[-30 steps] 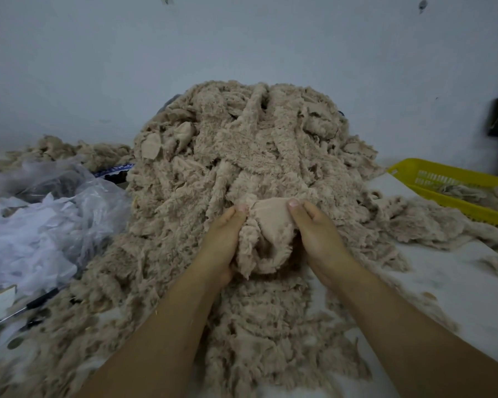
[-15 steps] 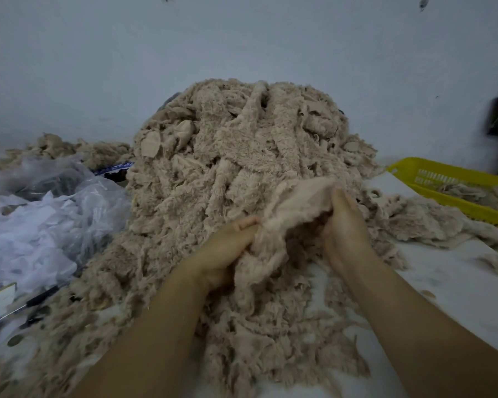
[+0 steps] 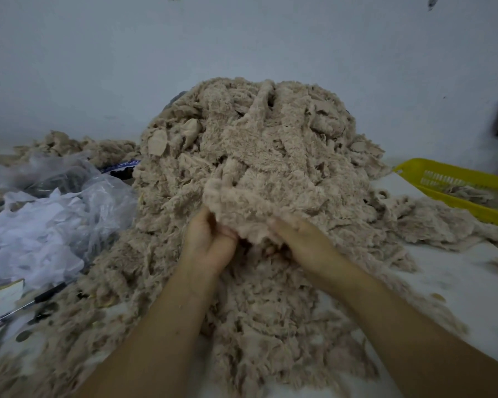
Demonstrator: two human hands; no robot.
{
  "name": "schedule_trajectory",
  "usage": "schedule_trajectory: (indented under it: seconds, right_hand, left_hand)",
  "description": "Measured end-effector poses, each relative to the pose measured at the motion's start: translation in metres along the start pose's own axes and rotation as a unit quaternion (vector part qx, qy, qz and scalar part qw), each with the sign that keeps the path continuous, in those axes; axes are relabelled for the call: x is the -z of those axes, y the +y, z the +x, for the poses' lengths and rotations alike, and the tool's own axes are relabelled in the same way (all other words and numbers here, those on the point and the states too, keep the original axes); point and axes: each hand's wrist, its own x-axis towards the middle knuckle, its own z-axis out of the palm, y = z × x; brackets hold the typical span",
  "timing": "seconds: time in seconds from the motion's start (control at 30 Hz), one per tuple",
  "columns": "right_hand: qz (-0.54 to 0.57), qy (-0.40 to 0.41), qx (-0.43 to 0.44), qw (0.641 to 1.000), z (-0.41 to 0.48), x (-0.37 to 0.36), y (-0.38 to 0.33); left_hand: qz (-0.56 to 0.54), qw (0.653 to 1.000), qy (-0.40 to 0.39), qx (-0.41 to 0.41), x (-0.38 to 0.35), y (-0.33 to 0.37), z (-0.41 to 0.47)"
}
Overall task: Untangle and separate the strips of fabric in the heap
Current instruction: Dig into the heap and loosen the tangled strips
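Nearest the person, loose strips [image 3: 265,334] of beige fleece lie spread over the white table [image 3: 457,288], flattened and frayed; a pen [image 3: 26,307] lies at the left edge among scraps.

Just beyond them the two hands work close together at the foot of the heap [image 3: 270,124]; the left hand [image 3: 209,242] pinches the lower edge of a broad fleece piece [image 3: 259,202], fingers curled into it; the right hand [image 3: 305,245] grasps the same edge just beside it, fingertips tucked under the pile and mostly hidden.

A second ago the hands held this piece bunched between the thumbs, its smooth backing outward; half a second ago the right hand rose and drew it out to the right; now both hands sit lower, and the piece is opened out, its fuzzy side facing the person, draped over the fingers and leaning against the heap. That suggests the piece has been unfolded and turned to find its edges; its upper part seems to merge into the tangle, so it is probably not yet free, and nearly all of the heap remains unsorted.

Further off, crumpled plastic bags [image 3: 55,219] lie left of the heap; a yellow basket [image 3: 443,170] holding some fleece stands to the right; a smaller fleece pile [image 3: 78,145] sits far left against the pale wall [image 3: 242,38].
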Motion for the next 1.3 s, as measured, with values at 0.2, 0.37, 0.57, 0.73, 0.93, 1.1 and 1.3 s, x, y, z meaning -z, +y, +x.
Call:
schedule_trajectory:
  seconds: [0.2,0.37,0.57,0.73,0.93,1.1,1.3]
  right_hand:
    - [0.237,0.060,-0.062,0.968,0.003,0.012,-0.010]
    - [0.232,0.071,-0.040,0.969,0.004,0.013,-0.011]
    - [0.177,0.111,-0.035,0.977,0.007,0.018,-0.006]
    - [0.002,0.071,0.023,0.997,0.007,0.014,0.000]
    - [-0.232,-0.032,0.040,0.971,0.003,0.008,0.009]
    - [0.063,0.064,-0.047,0.995,0.007,0.015,0.000]
    - [-0.024,0.012,-0.022,0.999,0.002,0.012,0.002]
  left_hand:
    - [0.256,0.966,0.030,-0.016,0.001,-0.010,0.004]
    - [0.603,0.792,-0.077,-0.048,-0.001,-0.028,-0.007]
    - [0.428,0.901,-0.070,0.006,-0.005,-0.025,-0.011]
    - [0.267,0.958,-0.078,0.070,-0.010,-0.020,-0.014]
    - [0.120,0.976,-0.136,0.116,-0.006,-0.014,-0.016]
    - [0.232,0.971,-0.052,0.036,-0.008,-0.018,-0.010]
    - [0.470,0.880,-0.045,-0.055,-0.001,-0.035,-0.005]
